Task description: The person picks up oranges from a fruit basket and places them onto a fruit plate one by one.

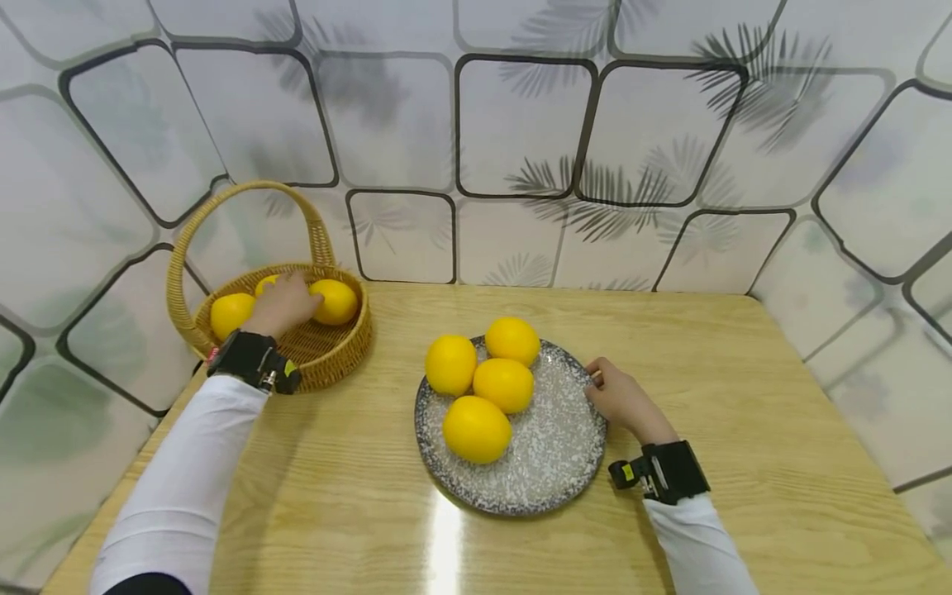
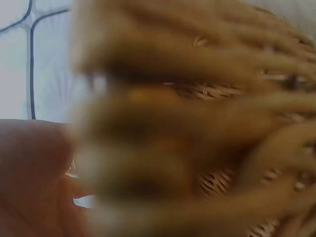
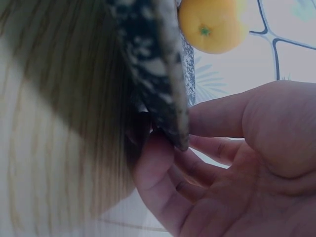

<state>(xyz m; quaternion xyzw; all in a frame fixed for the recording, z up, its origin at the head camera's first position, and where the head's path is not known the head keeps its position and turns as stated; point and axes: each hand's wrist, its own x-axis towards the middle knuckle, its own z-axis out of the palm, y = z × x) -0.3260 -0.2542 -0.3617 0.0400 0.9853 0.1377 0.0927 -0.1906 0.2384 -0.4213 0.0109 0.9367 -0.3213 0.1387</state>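
Observation:
A wicker basket point(image 1: 338, 351) with a tall handle stands at the table's back left and holds three yellow oranges. My left hand point(image 1: 286, 302) is inside it, fingers curved over one orange point(image 1: 266, 283) that peeks out behind the hand; other oranges lie to its left point(image 1: 230, 314) and right point(image 1: 336, 302). The left wrist view gives only blurred wicker point(image 2: 212, 123). A speckled grey plate point(image 1: 550, 446) in the middle carries several oranges point(image 1: 476, 428). My right hand point(image 1: 621, 398) pinches the plate's right rim point(image 3: 158, 74), thumb on top and fingers point(image 3: 197, 170) curled underneath.
The wooden table point(image 1: 744, 372) stands against patterned wall panels at the back and both sides. Bare wood lies to the right of the plate and along the front edge. An orange point(image 3: 212, 24) shows above the plate's rim in the right wrist view.

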